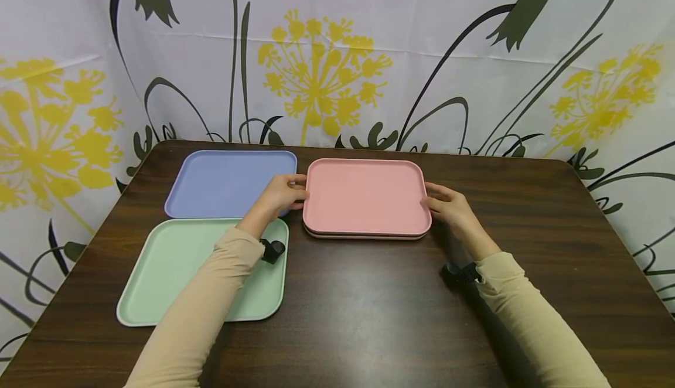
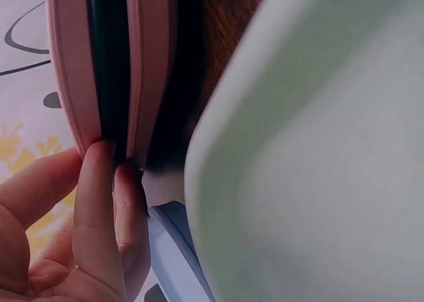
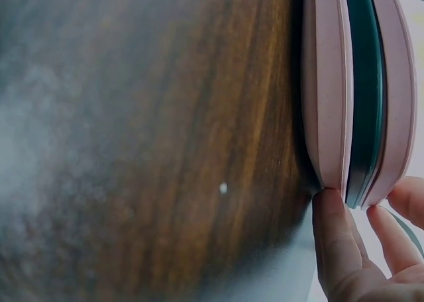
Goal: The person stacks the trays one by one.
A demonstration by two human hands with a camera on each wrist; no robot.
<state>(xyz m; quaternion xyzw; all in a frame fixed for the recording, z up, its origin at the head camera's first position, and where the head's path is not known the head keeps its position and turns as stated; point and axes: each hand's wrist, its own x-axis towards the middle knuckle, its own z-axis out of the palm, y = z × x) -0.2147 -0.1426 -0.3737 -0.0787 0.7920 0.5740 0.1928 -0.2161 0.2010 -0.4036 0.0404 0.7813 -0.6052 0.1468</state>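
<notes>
Fingers of the left hand (image 1: 280, 193) and right hand (image 1: 450, 206) are gripping opposite ends of a tray stack (image 1: 367, 197), a dark green tray (image 3: 366, 97) showing between two pink trays (image 3: 332, 97). The stack is resting on the desk (image 1: 364, 294) beside the blue tray (image 1: 227, 183).

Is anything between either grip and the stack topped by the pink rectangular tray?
Nothing visible: left-hand grip and right-hand grip touch opposite short sides of the tray stack, topped by the pink rectangular tray.

Pink tray (image 1: 368, 194) smooth, matt plastic; table (image 1: 369, 300) glossy wood grain.
</notes>
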